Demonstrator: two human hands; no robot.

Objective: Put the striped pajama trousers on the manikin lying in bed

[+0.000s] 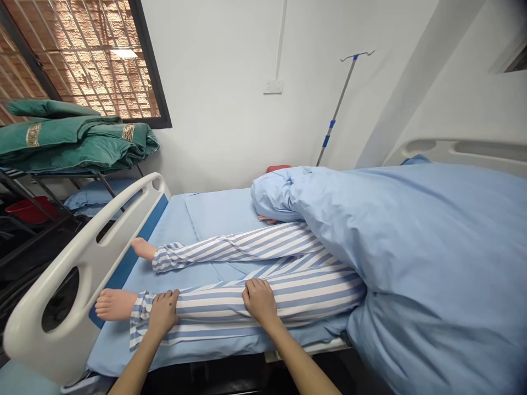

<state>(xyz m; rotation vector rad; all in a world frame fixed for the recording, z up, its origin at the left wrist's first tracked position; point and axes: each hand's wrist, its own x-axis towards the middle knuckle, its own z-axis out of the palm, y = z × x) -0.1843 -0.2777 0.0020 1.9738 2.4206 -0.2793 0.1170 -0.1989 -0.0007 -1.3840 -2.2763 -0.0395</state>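
Observation:
A nursing manikin in blue-and-white striped trousers (317,280) lies on the bed, its bare feet (117,304) towards the footboard. My left hand (163,314) is closed over the near lower leg, just above the ankle. Around the knee of that same leg curls my right hand (260,300), fingers together on the striped cloth. The far leg (230,247) lies stretched out, apart from both hands. A light blue quilt (411,236), folded back, covers the upper body. Some fingers of the manikin (268,219) show under the quilt's edge.
A white footboard (82,263) with a blue panel closes the left end; a headboard (473,149) stands far right. Behind the bed rises a drip pole (340,104). Green folded bedding (78,140) lies on a rack at left, above a red basin (31,209).

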